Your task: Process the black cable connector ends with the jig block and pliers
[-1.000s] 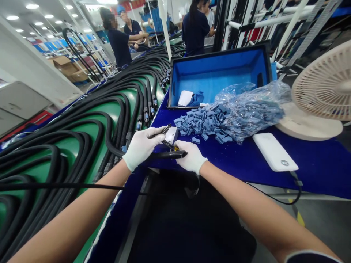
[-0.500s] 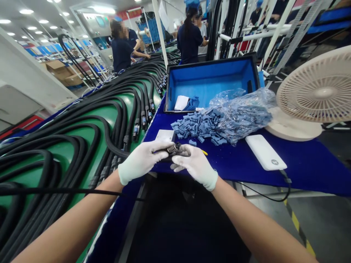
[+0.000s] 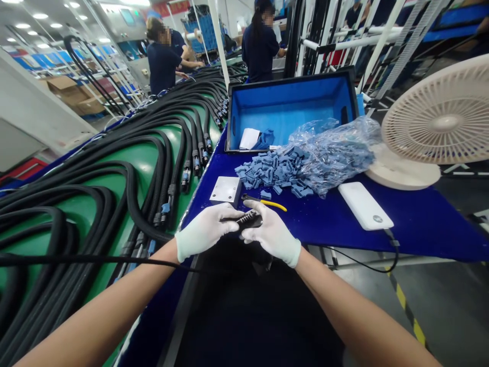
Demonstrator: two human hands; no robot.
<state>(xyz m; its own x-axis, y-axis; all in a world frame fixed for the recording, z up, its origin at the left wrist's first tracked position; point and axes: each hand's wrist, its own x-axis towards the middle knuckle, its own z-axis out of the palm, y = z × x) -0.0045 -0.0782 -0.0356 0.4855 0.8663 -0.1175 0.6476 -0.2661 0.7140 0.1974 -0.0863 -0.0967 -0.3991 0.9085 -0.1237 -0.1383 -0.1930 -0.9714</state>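
Note:
Both my hands wear white gloves and meet at the near edge of the blue-covered table. My left hand (image 3: 208, 229) is closed around the end of a black hose or cable, whose connector (image 3: 247, 218) shows a ribbed, spring-like metal part. My right hand (image 3: 271, 232) pinches the same connector at its dark tip, thumb below and fingers above. The fingers partly hide the connector. Just beyond the hands lie a metal block (image 3: 225, 190) with small holes and a yellow-handled tool (image 3: 273, 205), its head partly behind my right fingers.
Small blue plastic clips (image 3: 273, 171) lie heaped beside a clear plastic bag (image 3: 336, 153), before a blue bin (image 3: 290, 104). A white power bank (image 3: 364, 206) and a fan (image 3: 443, 122) stand right. Black hoses (image 3: 130, 193) cover the green surface at left; co-workers (image 3: 162, 61) stand beyond.
The view has shifted slightly. My hands sit lower relative to the metal block, uncovering it and the yellow-handled tool. The connector has turned, showing more of its ribbed side.

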